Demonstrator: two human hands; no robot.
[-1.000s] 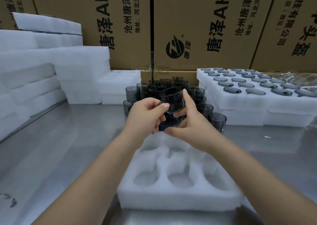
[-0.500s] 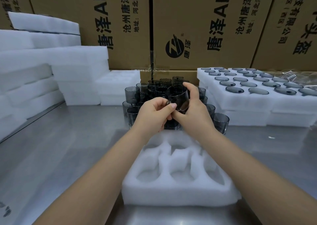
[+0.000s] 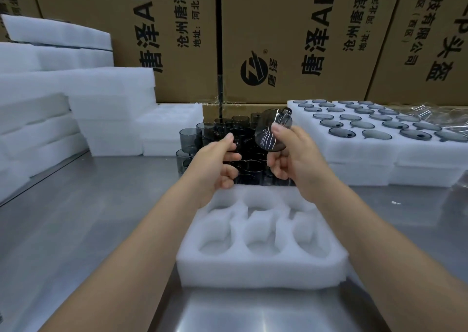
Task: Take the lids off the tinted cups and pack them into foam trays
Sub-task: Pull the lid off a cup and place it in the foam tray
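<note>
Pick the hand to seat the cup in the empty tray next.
Right. The right hand grips the tinted cup, tilted, near the foam tray; the left hand has no cup, fingers curled by the loose cups.

Cup cluster [image 3: 244,134] just behind foam tray [image 3: 258,273]

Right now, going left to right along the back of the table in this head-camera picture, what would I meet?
Stacked foam blocks → low foam trays → loose tinted cups → cup held by the right hand → filled foam trays → clear plastic wrap.
</note>
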